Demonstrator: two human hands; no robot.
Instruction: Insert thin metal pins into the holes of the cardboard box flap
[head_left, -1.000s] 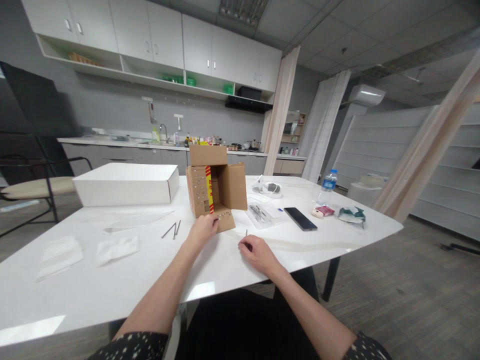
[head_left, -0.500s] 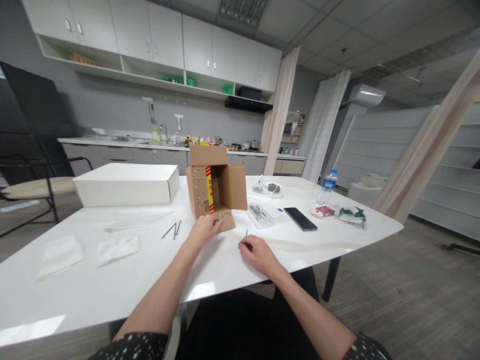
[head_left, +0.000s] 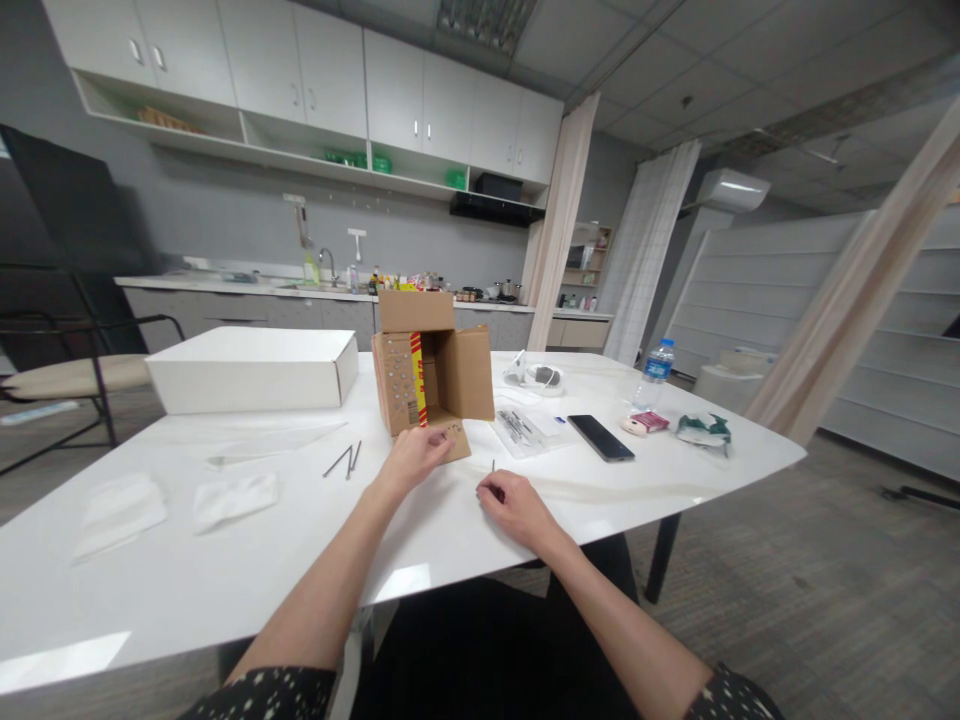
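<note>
- Left hand (head_left: 411,455): fingers pinched on the lower flap of the small open brown cardboard box (head_left: 429,372), mid-table, opening facing the person.
- Right hand (head_left: 514,503): resting on the white table (head_left: 187,570), fingertips pinching a thin upright metal nail (head_left: 493,467).
- Loose nails (head_left: 343,460) left of box; flat white box (head_left: 251,367) behind.
- Black phone (head_left: 600,437) and water bottle (head_left: 656,372) to the right.
</note>
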